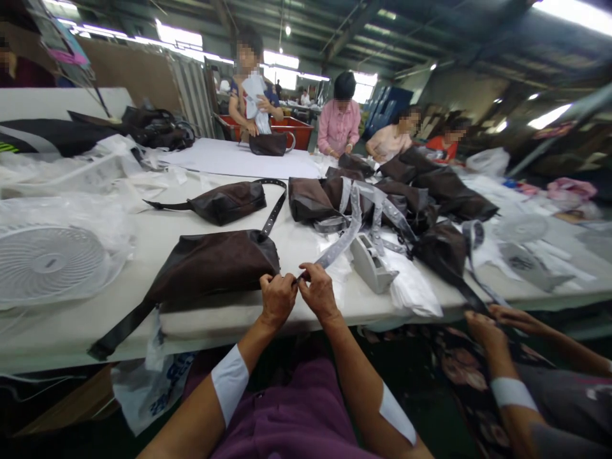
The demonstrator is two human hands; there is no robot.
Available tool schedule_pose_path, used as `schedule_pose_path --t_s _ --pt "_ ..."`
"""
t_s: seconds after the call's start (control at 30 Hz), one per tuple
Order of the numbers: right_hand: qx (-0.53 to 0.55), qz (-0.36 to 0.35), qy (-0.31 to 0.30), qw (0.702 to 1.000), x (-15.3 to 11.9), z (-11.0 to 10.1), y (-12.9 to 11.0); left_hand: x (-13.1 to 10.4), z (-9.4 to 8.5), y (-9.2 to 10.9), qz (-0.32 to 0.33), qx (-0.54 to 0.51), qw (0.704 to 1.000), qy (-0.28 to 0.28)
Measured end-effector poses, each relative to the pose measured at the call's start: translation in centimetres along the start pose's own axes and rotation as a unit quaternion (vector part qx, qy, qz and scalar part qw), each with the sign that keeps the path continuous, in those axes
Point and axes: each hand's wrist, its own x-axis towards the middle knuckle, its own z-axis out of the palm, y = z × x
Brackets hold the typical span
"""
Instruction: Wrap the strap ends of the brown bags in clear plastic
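My left hand (278, 296) and my right hand (317, 290) meet over the table's front edge, fingertips closed around a narrow dark strap end. Clear plastic film (342, 245) runs up and away from my right fingers toward the piled bags; where it joins the strap is hidden. Just left of my hands lies a dark brown bag (215, 264), with its strap (127, 324) stretching to the lower left. Behind that is a second brown bag (232, 203), with an eyeleted strap (276, 207) between the two.
A grey tape dispenser (370, 264) stands right of my hands beside white plastic bags (415, 290). Several brown bags (313, 199) are heaped behind it. A white fan (50, 261) is at left. A co-worker's hands (488, 328) hold a strap at right; several people work across the table.
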Motion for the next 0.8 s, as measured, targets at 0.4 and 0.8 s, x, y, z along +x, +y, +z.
schedule_pose_path --t_s 0.4,0.8 --pt "-0.028 -0.005 0.022 0.999 0.1 0.4 0.1 -0.3 -0.4 0.1 0.022 -0.003 0.999 0.029" --pt "-0.054 -0.006 0.053 0.997 0.0 1.2 -0.3 -0.9 -0.8 0.1 -0.001 -0.058 0.998 0.016"
